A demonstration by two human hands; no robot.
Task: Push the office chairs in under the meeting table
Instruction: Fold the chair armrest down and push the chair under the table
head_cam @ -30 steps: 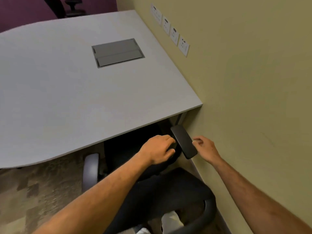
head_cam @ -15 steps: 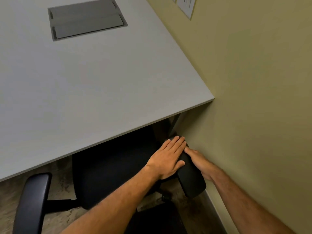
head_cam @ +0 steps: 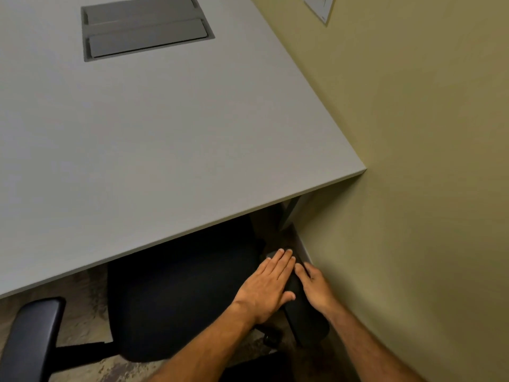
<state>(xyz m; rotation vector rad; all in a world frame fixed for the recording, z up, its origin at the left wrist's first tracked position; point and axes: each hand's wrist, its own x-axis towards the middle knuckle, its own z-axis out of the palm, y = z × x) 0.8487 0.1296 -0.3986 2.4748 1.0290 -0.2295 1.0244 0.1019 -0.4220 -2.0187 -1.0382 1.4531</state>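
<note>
Office chair (head_cam: pixel 176 299), black, sitting with the far part of its seat tucked beneath the grey meeting table (head_cam: pixel 165 139), the near part sticking out from under the table edge. Right armrest (head_cam: pixel 308 318) lying just beside the olive wall (head_cam: pixel 413 188), its far end hidden under both hands. Left hand (head_cam: pixel 268 288) resting flat on that armrest, fingers stretched out and close together, thumb lying along the pad, nothing gripped. Right hand (head_cam: pixel 315 288) pressing against the wall side of the same armrest, fingers loosely extended, touching the left hand's fingertips; whether curling round the pad's edge, impossible to tell. Other armrest (head_cam: pixel 33 340) standing well to the left of the left hand, clear of the table edge and nearer the camera. Grey cable hatch (head_cam: pixel 146 27) sitting closed in the tabletop, far beyond both hands. Wall socket plate (head_cam: pixel 319 8) showing high above the right hand. Mottled carpet (head_cam: pixel 91 288) showing below, left of the left forearm.
</note>
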